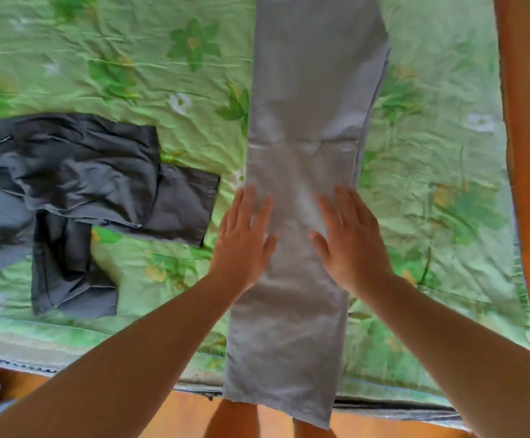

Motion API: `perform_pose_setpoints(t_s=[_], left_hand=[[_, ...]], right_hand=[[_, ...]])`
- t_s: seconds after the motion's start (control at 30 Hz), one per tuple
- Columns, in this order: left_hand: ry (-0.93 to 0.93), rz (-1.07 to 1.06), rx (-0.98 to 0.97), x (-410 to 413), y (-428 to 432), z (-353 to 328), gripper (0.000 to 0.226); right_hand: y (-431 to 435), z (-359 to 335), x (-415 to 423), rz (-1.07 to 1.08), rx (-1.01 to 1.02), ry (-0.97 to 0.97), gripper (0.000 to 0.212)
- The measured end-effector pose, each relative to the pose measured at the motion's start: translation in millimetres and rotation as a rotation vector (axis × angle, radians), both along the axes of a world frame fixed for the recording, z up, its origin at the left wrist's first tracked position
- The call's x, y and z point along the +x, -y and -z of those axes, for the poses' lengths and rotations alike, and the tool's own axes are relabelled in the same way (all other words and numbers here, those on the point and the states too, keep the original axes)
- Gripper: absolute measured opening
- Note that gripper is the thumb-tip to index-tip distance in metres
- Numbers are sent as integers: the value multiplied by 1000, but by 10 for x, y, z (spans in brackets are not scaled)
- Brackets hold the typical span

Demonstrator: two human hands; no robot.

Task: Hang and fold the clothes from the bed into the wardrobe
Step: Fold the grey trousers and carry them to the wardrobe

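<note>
Light grey trousers (304, 121) lie stretched out lengthwise on the bed (162, 74), legs folded one on the other, the hem hanging over the near edge. My left hand (244, 238) lies flat on the left edge of the trousers, fingers straight. My right hand (349, 238) presses flat on the right side of the same leg, fingers spread. A crumpled dark grey garment (83, 181) lies on the bed to the left, apart from both hands.
The bed carries a green floral cover, wrinkled. An orange wooden floor (181, 412) shows below the near edge, with my bare legs (235, 418) there. An orange surface (529, 153) runs along the right side.
</note>
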State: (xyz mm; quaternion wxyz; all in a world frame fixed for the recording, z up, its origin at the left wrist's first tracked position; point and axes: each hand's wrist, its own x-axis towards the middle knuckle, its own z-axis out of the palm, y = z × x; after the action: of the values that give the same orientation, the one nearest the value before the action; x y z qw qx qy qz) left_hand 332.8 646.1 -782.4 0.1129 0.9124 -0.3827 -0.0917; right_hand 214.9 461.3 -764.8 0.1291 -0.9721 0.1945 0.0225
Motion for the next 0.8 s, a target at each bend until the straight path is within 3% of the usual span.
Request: perform_pose_setpoints(t_s=[0.1, 0.17, 0.3, 0.4, 0.57, 0.8], left_hand=[[-4, 153, 205, 234, 105, 318, 72], [-4, 155, 232, 292, 138, 384, 70], [83, 138, -5, 590, 355, 275, 49], [130, 153, -125, 1151, 831, 301, 52], [101, 188, 59, 1833, 1325, 639, 67], [215, 193, 66, 2593, 1988, 626, 68]], right_hand=[[107, 357, 230, -130, -72, -254, 74], [146, 443, 252, -114, -95, -321, 76], [286, 247, 635, -27, -145, -145, 54], [644, 331, 1273, -28, -180, -32, 58], [1185, 671, 1773, 38, -184, -170, 66], [1801, 599, 2588, -32, -295, -25, 67]])
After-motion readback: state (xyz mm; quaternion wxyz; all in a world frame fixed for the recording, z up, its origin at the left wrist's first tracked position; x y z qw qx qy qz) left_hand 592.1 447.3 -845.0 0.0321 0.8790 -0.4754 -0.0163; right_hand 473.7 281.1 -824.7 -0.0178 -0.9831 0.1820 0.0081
